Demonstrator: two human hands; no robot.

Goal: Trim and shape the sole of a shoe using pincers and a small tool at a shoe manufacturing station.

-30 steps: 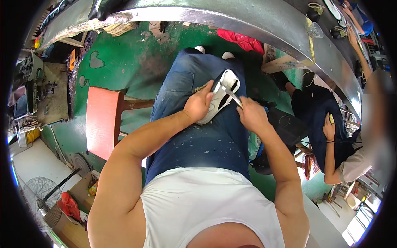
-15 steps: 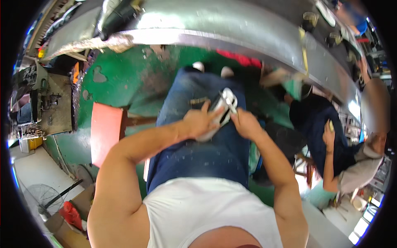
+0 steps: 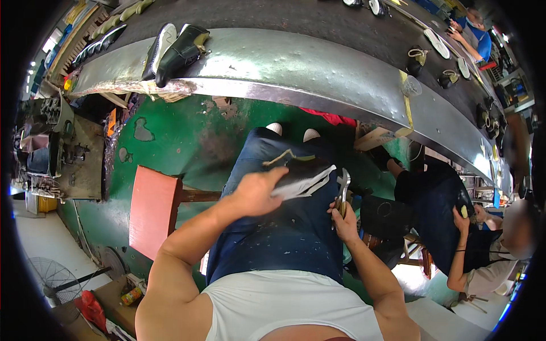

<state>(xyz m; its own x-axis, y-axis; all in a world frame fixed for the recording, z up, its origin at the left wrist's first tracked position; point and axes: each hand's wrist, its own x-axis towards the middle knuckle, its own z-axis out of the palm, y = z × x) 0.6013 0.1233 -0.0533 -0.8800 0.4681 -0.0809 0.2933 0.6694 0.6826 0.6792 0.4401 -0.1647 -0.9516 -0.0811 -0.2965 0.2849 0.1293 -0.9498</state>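
Note:
A dark shoe (image 3: 298, 170) with a white sole edge lies tilted across my lap, smeared by motion. My left hand (image 3: 256, 190) grips it at its left end, fingers partly hidden. A yellowish cord (image 3: 290, 152) shows at the shoe's far side. My right hand (image 3: 344, 223) is closed round the handles of metal pliers (image 3: 343, 184), whose jaws point away from me. The pliers are just right of the shoe and apart from it.
A metal-edged bench (image 3: 244, 62) runs across ahead, with a pair of black shoes (image 3: 179, 51) and several others on it. Left of my legs is a reddish stool-like block (image 3: 154, 210). A co-worker (image 3: 443, 199) sits at right, holding a dark shoe (image 3: 463, 199).
The pliers have come away from the shoe to the right. The shoe has turned from its pale side up to slanting, with its dark upper showing. My whole view has tilted up toward the bench.

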